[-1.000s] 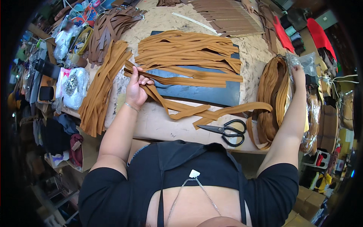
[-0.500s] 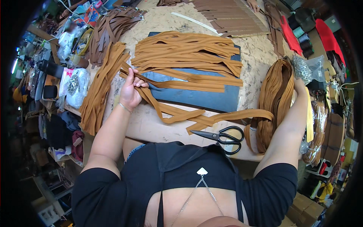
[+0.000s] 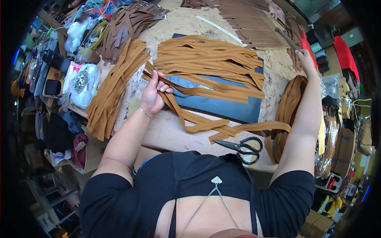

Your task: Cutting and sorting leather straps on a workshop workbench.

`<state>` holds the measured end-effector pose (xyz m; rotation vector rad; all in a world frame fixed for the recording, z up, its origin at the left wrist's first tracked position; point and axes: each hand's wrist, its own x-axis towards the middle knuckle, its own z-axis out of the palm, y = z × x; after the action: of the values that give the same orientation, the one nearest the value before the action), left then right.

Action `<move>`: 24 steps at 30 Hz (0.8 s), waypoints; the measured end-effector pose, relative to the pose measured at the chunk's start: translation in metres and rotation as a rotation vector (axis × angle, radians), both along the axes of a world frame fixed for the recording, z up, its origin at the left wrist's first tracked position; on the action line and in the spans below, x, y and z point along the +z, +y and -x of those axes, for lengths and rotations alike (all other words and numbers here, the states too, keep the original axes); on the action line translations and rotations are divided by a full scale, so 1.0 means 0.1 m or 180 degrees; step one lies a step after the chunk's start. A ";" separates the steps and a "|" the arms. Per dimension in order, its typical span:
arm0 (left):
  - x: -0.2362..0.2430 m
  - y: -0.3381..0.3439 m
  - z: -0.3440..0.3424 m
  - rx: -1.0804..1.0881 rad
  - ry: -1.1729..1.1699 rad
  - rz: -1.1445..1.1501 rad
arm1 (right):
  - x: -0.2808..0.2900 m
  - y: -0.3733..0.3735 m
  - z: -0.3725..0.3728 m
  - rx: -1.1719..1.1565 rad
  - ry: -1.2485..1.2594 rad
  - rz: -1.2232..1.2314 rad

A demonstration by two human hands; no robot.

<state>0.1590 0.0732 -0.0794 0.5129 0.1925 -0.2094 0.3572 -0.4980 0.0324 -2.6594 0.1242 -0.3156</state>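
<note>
stained pale worktable (image 3: 182, 24); cardboard boxes (image 3: 317, 224) lower right; blue light strip (image 3: 366, 193) far right

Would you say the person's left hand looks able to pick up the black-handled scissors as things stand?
Probably not without letting go first: the left hand is closed around some tan strips. Otherwise, the scissors lie uncovered near the table edge.

A black bottle (image 3: 54, 60) sits near a plastic bag (image 3: 84, 94), cardboard boxes (image 3: 317, 224) lower right.
</note>
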 end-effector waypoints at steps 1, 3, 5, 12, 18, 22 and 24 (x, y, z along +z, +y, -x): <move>-0.01 0.01 0.01 -0.0020 -0.0009 0.0041 | -0.02 0.26 -0.11 0.0091 0.0020 -0.0105; 0.00 0.00 0.00 -0.0037 -0.0001 0.0058 | -0.12 0.50 -0.37 0.0042 0.0048 -0.0311; -0.02 0.00 0.00 -0.0111 -0.0019 0.0080 | -0.37 0.62 -0.63 0.0196 -0.0210 -0.0315; -0.03 0.04 0.00 -0.0273 0.0044 0.0142 | -0.81 1.27 -0.90 -0.0077 -0.0555 -0.0296; -0.04 0.06 0.00 -0.0267 -0.0060 0.0057 | -0.73 1.35 -0.68 -0.0457 0.0421 0.0983; -0.02 0.05 0.00 -0.0152 0.0093 0.0092 | -0.35 0.75 -0.52 -0.0181 0.0370 0.1423; 0.01 0.03 0.01 -0.0151 0.0086 0.0108 | -0.02 0.51 -0.25 0.0016 0.0020 0.1550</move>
<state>0.1578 0.0763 -0.0782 0.4813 0.2030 -0.2657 0.3821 -0.4472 0.0300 -3.1411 0.0459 -0.3752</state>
